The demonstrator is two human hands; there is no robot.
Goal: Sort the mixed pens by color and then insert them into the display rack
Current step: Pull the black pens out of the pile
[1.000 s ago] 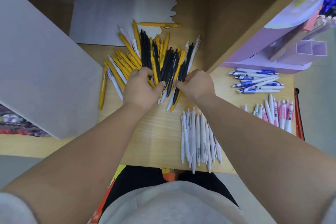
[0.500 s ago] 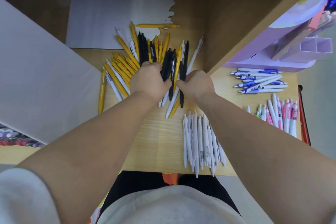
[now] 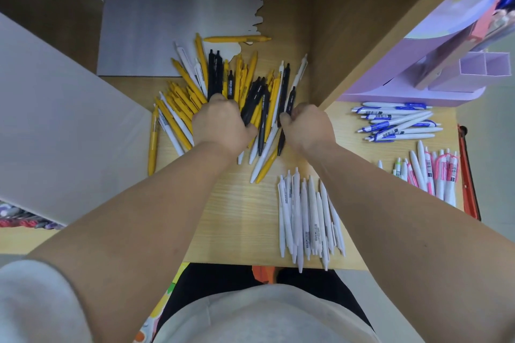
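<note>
While both arms reach forward over the pale wood-grain counter (image 3: 239, 217), the left grip (image 3: 223, 125) curls its fingers down round a bunch of black pens (image 3: 255, 95) in the mixed pile (image 3: 195, 97). Just beside it, the right grip (image 3: 309, 128) pinches a single black pen (image 3: 291, 97) between thumb and fingers. The pile of smooth plastic barrels, yellow, black and white, fans out ahead of and between the two grips. Barcode strips and fine print run along many barrels, too small to read. Behind the right grip, toward the body, white pens (image 3: 306, 217) lie side by side, a few tips past the counter's near edge. To its right lie blue-and-white pens (image 3: 398, 124), with pink-and-white pens (image 3: 434, 172) nearer the body. The lilac display rack (image 3: 485, 69), with square open tubes, stands further right and ahead, beyond a slanting wooden divider (image 3: 362, 50). A flat grey panel (image 3: 55, 120) hems in the left grip's outer side.
</note>
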